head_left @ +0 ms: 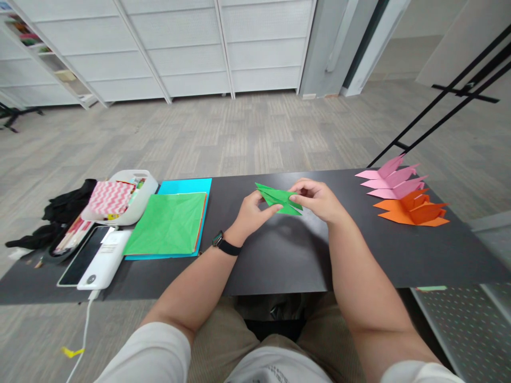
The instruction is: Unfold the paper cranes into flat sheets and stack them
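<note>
Between my two hands, just above the dark table [275, 271], is a green folded-paper figure [279, 198] with pointed ends. My left hand [254, 214] pinches its left side, thumb in front and fingers behind. On the other side, my right hand [315, 198] grips the right end between thumb and fingers. Several pink paper figures [393, 180] and an orange paper figure [413, 208] of similar folded shape stand at the table's right. To the left lies a stack of coloured paper with a creased green sheet [167, 223] on top.
A blue sheet [186, 186] lies beneath the stack. Farther left are a white basket [146, 199] with a pink zigzag packet [109, 198], a phone [82, 260], a white power bank [104, 260] with a cable, and black cloth [67, 205]. A black metal frame [439, 101] rises behind the right side.
</note>
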Motion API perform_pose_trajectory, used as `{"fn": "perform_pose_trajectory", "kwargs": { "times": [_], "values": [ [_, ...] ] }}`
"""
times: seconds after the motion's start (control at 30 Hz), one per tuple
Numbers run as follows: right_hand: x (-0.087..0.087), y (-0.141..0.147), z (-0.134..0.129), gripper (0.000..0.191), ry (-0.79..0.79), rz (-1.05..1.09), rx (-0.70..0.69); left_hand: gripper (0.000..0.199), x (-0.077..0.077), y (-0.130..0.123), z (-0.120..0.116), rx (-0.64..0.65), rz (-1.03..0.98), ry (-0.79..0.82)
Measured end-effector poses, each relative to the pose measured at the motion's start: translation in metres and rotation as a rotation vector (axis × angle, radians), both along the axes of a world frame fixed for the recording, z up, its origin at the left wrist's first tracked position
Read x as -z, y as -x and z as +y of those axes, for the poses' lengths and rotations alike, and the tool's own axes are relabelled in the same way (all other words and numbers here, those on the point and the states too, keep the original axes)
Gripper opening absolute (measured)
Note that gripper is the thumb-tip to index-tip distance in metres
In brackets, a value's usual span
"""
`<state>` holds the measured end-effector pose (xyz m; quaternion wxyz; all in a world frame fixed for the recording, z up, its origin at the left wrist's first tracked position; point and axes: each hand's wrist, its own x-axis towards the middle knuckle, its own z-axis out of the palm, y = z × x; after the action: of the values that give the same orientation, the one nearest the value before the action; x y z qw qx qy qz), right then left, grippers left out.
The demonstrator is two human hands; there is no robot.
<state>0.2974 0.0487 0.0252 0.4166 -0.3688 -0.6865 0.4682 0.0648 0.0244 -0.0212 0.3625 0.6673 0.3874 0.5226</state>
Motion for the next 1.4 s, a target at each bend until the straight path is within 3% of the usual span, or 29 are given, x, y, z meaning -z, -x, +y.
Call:
{"fn": "perform_pose_trajectory", "kwargs": {
  "times": [0.1,0.2,0.43,0.6,0.83,1.07,1.17,1.4],
  "values": [
    [0.004,0.009,0.000,0.024,0.018,0.047,0.065,0.048,0.002,-0.003,0.003,0.106,-0.218,0.194],
    [0.009,0.014,0.002,0.025,0.041,0.038,0.052,0.044,0.000,-0.003,0.006,0.101,-0.294,0.286],
    [0.015,0.013,0.007,0.033,0.167,0.055,0.056,0.049,0.001,-0.002,0.010,0.099,-0.365,0.357],
    [0.019,0.014,0.010,0.040,0.209,0.166,0.155,0.067,0.000,-0.003,0.010,0.066,-0.389,0.319],
    [0.021,0.020,0.009,0.032,0.123,0.171,0.177,0.047,-0.004,-0.006,0.006,0.124,-0.437,0.341],
    [0.019,0.017,0.006,0.026,0.276,0.226,0.087,0.028,-0.007,-0.005,0.006,0.083,-0.430,0.371],
    [0.019,0.017,0.007,0.022,0.265,0.261,0.112,0.018,-0.007,-0.005,0.007,0.078,-0.422,0.372],
    [0.017,0.020,0.007,0.014,0.241,0.322,0.201,0.025,-0.010,-0.005,0.003,0.158,-0.512,0.387]
  ]
}}
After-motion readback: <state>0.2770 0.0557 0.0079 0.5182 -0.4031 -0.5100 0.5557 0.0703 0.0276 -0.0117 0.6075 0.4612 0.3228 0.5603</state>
